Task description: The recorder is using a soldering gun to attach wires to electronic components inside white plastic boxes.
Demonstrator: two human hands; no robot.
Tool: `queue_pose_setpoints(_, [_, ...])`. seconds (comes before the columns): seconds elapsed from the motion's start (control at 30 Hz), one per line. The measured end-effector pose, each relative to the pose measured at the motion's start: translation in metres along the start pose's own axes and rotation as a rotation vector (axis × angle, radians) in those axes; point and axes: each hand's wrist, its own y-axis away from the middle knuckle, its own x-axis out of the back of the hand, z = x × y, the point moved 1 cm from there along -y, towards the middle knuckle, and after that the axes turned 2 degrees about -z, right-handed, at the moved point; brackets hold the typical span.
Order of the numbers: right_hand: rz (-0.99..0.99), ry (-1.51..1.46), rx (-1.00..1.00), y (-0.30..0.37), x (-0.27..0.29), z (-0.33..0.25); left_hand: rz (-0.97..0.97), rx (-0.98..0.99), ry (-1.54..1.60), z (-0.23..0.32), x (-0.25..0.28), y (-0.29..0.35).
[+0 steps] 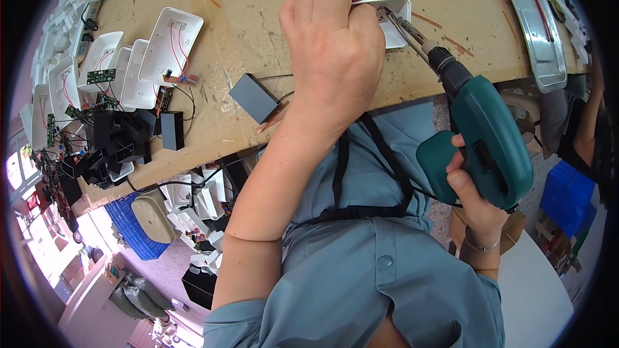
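Housing [398,4]: white and shallow, on the worktable [258,32] straight ahead of the wearer; its open side probably left room for a tool inside.
Left hand [335,51]: bent over the housing's left end, likely bracing it; the fingertips were hidden, so I could not tell what they pinched.
Right hand [480,203]: fingers wrapped round a teal soldering gun [496,135]; the angled hold seemingly kept the wrist clear of the tip, which reached inside the housing; contact could not be told.
Black box [255,98]: rested left of the soldering gun, near the front edge.
Wired casings [171,45]: bunched at left with circuit boards [101,77], perhaps for easy reach.
Surface: tan, scuffed, strewn with copper-coloured strips [459,46]; a metal tray [548,58] stood at right.
Room: a blue basket [145,245] below, left; another person's arm [588,116] at far right.
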Motion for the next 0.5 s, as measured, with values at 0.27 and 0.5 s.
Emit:
queue_pose_setpoints(0.27, [0.107,-0.107,-0.084,0.002,-0.005,-0.005,0.008,-0.001,-0.002,0.000,0.000,0.000])
queue_pose_setpoints(0.5, [0.024,-0.055,-0.079,0.014,0.003,0.002,0.005,0.025,0.030,-0.002,0.000,-0.001])
